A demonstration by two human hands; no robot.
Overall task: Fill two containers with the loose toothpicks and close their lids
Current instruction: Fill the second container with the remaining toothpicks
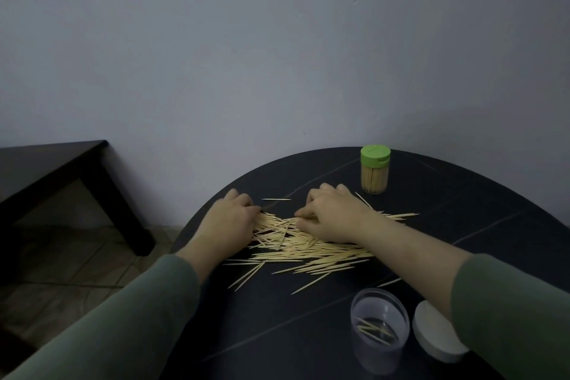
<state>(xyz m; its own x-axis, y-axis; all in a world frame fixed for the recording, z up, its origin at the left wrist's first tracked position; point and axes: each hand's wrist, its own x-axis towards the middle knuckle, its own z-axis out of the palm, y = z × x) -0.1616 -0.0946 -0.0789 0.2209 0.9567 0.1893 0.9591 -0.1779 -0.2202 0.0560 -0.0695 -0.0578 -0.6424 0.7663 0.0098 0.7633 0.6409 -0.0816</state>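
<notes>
Both hands down on loose toothpicks [302, 244] mid-bench [462, 225]: left hand [229, 219] and right hand [331, 214] fingers curled, raking sticks together. Green-lidded container [374, 174] full, closed. Clear container [380, 328] nearly empty, open, white lid [431, 333] beside it, ready for filling.

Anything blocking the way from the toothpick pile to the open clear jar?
Nothing visible does. Both hands, left and right, rest on the toothpick pile. The clear jar stands open near the table's front edge, its white lid off beside it, partly under the right sleeve. Only bare table and a few stray toothpicks lie between.
</notes>
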